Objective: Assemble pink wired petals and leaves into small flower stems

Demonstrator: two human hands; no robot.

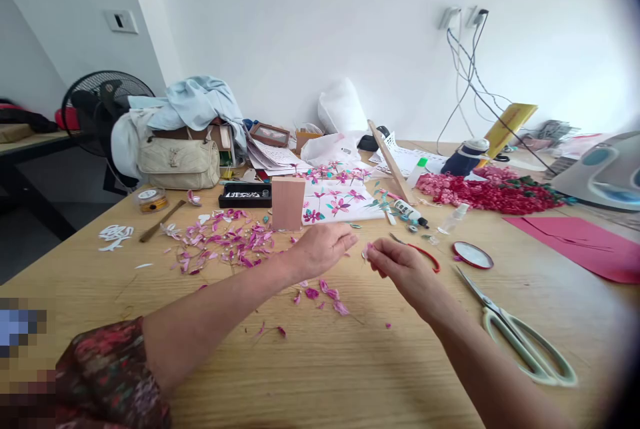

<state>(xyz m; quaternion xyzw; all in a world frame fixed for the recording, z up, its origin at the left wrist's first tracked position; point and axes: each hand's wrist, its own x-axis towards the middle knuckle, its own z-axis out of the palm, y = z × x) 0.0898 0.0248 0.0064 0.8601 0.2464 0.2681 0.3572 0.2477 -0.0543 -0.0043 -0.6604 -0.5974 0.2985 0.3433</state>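
right hand (pixel 401 264) pinches petal (pixel 369 248) (pink)

Petals (pixel 256 240) lie on the table (pixel 320 376), left of and before a block (pixel 289 204), with a stick (pixel 163 221) to their left. Behind them sits a tray (pixel 227 204); farther back, a bag (pixel 179 166), right of a fan (pixel 107 92). Scissors (pixel 492 306) lie at right, before a dish (pixel 473 243).

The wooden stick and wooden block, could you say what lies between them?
In the head view, mostly pink petals lie between the stick and block, with a black tray further back.
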